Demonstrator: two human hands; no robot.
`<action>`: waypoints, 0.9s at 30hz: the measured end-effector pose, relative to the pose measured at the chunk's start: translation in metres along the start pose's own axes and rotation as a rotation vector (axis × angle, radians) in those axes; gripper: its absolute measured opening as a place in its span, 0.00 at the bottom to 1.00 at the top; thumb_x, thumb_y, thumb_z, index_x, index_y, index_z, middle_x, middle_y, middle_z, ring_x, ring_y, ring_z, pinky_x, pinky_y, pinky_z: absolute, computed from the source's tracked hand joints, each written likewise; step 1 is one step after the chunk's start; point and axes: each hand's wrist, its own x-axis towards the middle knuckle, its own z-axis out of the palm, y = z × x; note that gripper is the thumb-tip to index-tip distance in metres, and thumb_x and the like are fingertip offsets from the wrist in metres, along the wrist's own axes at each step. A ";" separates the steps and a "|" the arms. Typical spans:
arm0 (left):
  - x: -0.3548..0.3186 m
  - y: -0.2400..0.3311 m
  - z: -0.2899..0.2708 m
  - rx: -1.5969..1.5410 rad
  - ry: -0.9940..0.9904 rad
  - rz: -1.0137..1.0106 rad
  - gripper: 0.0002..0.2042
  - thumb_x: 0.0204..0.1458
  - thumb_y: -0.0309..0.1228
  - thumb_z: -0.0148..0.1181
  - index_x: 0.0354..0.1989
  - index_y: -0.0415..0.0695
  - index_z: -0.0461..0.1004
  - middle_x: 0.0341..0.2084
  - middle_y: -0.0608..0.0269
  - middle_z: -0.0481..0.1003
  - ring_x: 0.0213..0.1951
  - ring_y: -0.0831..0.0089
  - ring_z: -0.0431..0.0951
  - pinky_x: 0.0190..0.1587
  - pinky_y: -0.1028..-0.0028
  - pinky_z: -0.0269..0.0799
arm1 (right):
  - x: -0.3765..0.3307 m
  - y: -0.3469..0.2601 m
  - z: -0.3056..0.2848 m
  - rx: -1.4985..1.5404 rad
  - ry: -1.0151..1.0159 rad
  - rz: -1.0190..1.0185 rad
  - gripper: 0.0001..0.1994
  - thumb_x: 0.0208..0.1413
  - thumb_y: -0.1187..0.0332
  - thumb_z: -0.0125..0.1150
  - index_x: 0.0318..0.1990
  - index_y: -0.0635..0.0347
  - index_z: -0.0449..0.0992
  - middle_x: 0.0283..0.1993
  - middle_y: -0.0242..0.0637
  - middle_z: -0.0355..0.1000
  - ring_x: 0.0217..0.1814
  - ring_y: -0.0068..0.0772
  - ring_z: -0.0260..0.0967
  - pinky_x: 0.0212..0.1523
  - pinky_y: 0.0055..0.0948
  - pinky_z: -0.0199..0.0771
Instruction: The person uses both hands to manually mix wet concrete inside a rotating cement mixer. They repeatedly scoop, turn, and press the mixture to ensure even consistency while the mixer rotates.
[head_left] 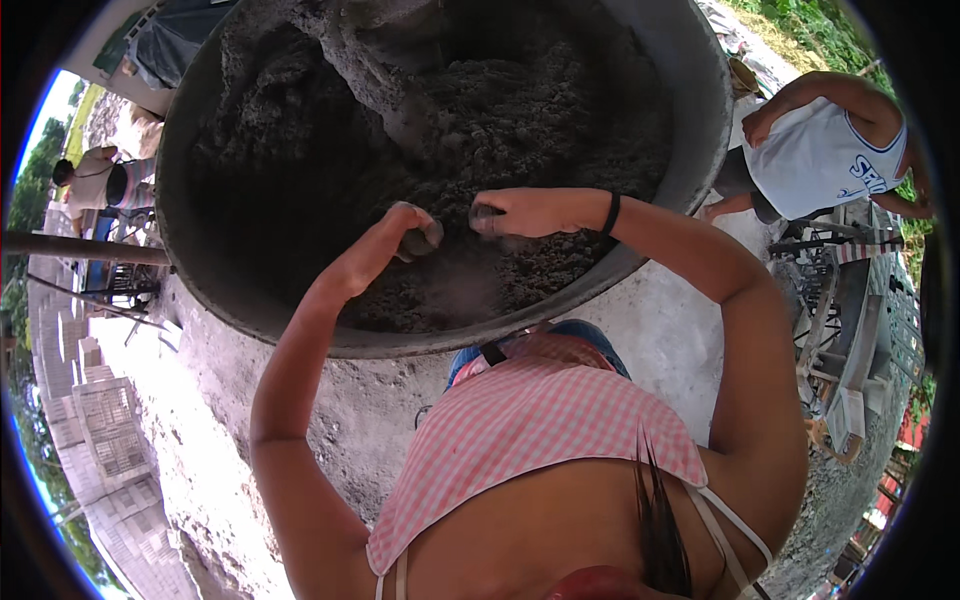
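Observation:
A large round metal mixing pan (700, 100) lies in front of me, holding dark grey, crumbly mix (510, 110). Both hands are over its near half, a short gap apart. My left hand (400, 228) is closed with curled fingers; a dark grey patch shows under it, either a lump or dusty fingers. My right hand (530, 212), wearing a black band on the wrist, is closed too, its fingertips coated grey. What either hand holds, if anything, is hidden. Pale dust (465, 290) hazes the mix just below them.
A thick, mix-caked bar (375, 80) crosses the pan's far part. At right stands a person in a white sleeveless shirt (825, 160), near metal frames (840, 340). Another person (100, 185) bends at far left. Grey blocks (105, 430) are stacked lower left.

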 end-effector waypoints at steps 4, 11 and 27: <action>-0.002 0.061 0.006 0.216 0.190 0.477 0.15 0.58 0.38 0.44 0.42 0.41 0.73 0.43 0.59 0.68 0.45 0.70 0.67 0.51 0.70 0.62 | -0.008 -0.027 -0.015 0.885 0.017 0.032 0.22 0.64 0.45 0.42 0.48 0.54 0.67 0.35 0.36 0.70 0.41 0.37 0.72 0.39 0.41 0.77; 0.006 0.081 0.032 0.659 -0.058 0.799 0.13 0.52 0.31 0.51 0.42 0.39 0.74 0.51 0.49 0.66 0.57 0.55 0.66 0.58 0.65 0.62 | -0.011 -0.036 0.005 1.522 0.020 -0.175 0.19 0.62 0.47 0.46 0.45 0.53 0.69 0.38 0.35 0.71 0.38 0.35 0.70 0.43 0.44 0.75; 0.013 0.049 -0.104 0.180 0.729 0.701 0.20 0.61 0.39 0.40 0.43 0.36 0.76 0.49 0.57 0.72 0.52 0.67 0.70 0.57 0.68 0.61 | -0.058 -0.088 -0.033 -1.614 0.528 -1.304 0.11 0.51 0.67 0.56 0.42 0.42 0.66 0.43 0.33 0.62 0.43 0.30 0.63 0.23 0.21 0.74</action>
